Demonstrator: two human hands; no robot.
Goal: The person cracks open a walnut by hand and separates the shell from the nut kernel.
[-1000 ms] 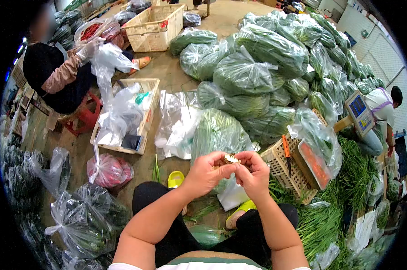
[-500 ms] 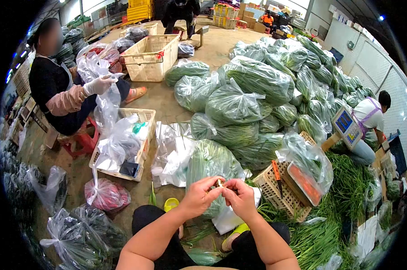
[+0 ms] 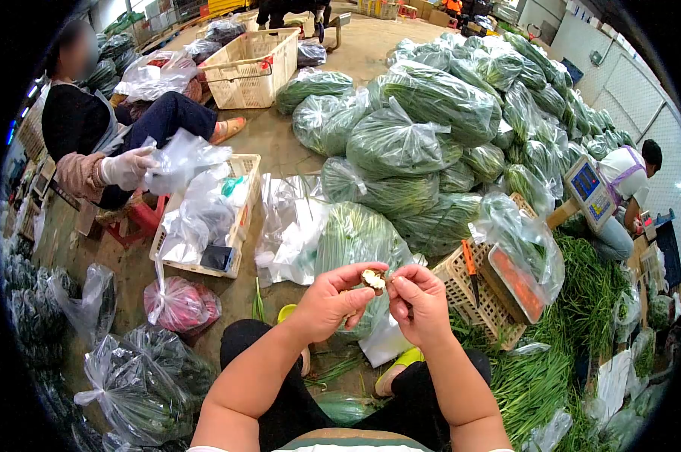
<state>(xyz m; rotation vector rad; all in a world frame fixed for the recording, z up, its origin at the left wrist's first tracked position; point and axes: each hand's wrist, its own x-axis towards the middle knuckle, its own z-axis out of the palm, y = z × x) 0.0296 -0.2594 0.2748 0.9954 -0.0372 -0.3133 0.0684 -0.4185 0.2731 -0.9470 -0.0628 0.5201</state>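
Observation:
Between the thumb and fingers of my left hand [image 3: 336,300] is a small piece of food [image 3: 373,279], pale inside with a brown edge. Close to its right, my right hand [image 3: 417,298] has thumb and fingertips pressed together; whatever they hold, if anything, is too small to name. The two hands are slightly apart above my lap. Behind them stands a clear bag of long green vegetables [image 3: 361,239]. A white sheet or bag [image 3: 386,340] lies below the hands, near a yellow-green slipper [image 3: 408,358].
A crate [image 3: 244,226] of plastic bags and a seated person [image 3: 77,128] are at left. Bagged greens [image 3: 438,102] are piled ahead. At right are an orange-handled knife [image 3: 470,265], a crate [image 3: 461,290], a scale [image 3: 589,188], loose greens [image 3: 532,377] and another person [image 3: 625,177].
My hands have separated slightly, leaving the pale piece in my left fingers. The left person's gloved hand has lowered with a plastic bag. The camera view has shifted.

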